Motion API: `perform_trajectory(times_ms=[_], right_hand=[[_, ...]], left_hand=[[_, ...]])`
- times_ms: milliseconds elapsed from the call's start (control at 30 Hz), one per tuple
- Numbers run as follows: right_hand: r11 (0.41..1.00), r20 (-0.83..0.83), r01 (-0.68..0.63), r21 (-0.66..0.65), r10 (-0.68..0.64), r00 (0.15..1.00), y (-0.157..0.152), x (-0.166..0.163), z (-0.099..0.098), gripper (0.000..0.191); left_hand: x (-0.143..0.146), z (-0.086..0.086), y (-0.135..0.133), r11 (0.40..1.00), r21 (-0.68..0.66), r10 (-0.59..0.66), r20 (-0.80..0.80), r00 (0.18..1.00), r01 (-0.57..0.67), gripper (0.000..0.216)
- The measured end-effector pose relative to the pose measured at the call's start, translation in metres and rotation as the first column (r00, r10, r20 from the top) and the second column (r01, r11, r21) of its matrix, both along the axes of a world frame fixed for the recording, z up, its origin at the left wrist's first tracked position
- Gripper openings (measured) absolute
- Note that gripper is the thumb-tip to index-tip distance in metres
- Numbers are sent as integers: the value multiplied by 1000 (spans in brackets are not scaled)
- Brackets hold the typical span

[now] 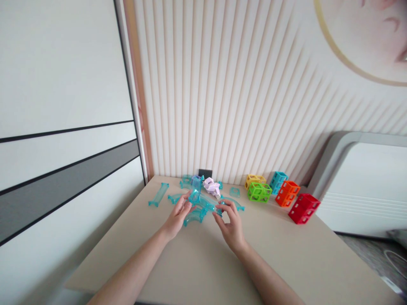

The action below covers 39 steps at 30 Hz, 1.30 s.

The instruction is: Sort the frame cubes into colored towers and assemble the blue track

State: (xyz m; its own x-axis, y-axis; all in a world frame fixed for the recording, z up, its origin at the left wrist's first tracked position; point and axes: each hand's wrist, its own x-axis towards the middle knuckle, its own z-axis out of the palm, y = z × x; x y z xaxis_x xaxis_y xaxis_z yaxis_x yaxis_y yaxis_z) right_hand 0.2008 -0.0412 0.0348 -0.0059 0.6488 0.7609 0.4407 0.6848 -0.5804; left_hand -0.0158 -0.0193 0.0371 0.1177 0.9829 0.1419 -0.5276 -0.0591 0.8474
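Observation:
My left hand is closed on a see-through teal track piece, holding it raised with its long side up. To the right, my right hand has thumb and fingers pinched around a small teal piece, mostly hidden by the fingertips. Between and below the hands lie curved teal track pieces on the table. A straight teal track piece rests apart at the left. Behind the hands sits a pale lilac faceted object.
On the right stand open-framed blocks: yellow, green, blue, orange and red. A flat teal square lies near the ribbed wall. A small black object leans there.

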Motion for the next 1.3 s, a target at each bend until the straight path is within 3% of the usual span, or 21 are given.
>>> perform_trajectory(times_ms=[133,333,567,800,1033,1300], right_hand=[[995,17,87,43,-88,996,-1,-3,-2,7],[992,44,114,52,-116,992,-1,-5,-8,13],[995,215,60,78,-75,974,-3,-7,-18,31],[992,342,29,120,-69,937,-6,-7,-15,41],[976,406,91,199,-167,899,-10,-10,-11,53],[964,421,124,237,-217,881,-10,-11,-13,46]], left_hand=[[8,3,-6,996,-32,84,11,996,-83,38],[20,2,-16,998,36,-47,-100,994,50,21],[24,-2,-18,998,40,-41,-108,993,46,32],[23,-2,-16,995,9,-102,-71,992,103,20],[21,1,-13,993,-15,-121,-31,992,121,19],[19,1,-11,991,0,-133,-8,991,133,19]])
